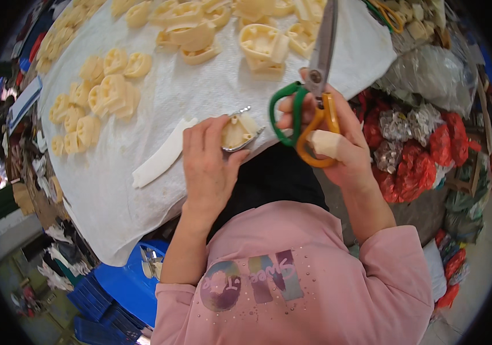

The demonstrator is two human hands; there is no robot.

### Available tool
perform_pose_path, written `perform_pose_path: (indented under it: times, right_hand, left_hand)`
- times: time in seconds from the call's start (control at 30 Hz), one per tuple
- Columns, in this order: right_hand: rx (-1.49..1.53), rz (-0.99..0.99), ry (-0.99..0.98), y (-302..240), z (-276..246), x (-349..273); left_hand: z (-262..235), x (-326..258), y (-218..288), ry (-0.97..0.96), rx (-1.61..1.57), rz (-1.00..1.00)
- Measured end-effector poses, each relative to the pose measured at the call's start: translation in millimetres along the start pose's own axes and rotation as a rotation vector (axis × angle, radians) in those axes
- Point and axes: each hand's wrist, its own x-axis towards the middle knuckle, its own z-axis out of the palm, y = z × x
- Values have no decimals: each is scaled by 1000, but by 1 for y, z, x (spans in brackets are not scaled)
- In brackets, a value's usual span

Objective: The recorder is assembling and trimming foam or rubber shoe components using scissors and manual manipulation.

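Note:
My left hand is closed on a small cream-coloured moulded piece with a shiny metal rim, held against the near edge of the cloth-covered table. A white curved strip lies flat just left of that hand. My right hand grips scissors with one green and one orange-yellow handle. Their blades point up and away from me, seemingly closed together. Pale wrapping covers the right thumb, which sits at the orange-yellow loop. The scissors are raised to the right of the piece, not touching it.
White cloth covers the table. Several cream moulded pieces are grouped at left, with more along the far side. A blue tub with metallic pieces stands below left. Red plastic bags and clear plastic lie at right.

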Motion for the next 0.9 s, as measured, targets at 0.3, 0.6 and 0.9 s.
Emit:
perform_pose_path:
  times: [0.3,0.6,0.9]
  right_hand:
    - [208,-195,98,43,9,14]
    - [205,-386,12,20,21,38]
    - [217,-264,33,30,26,58]
  left_hand:
    - [-3,7,3,-20,-52,-7]
    - [-5,1,-5,-31,-81,-28]
    - [-5,8,-5,-51,-98,-38]
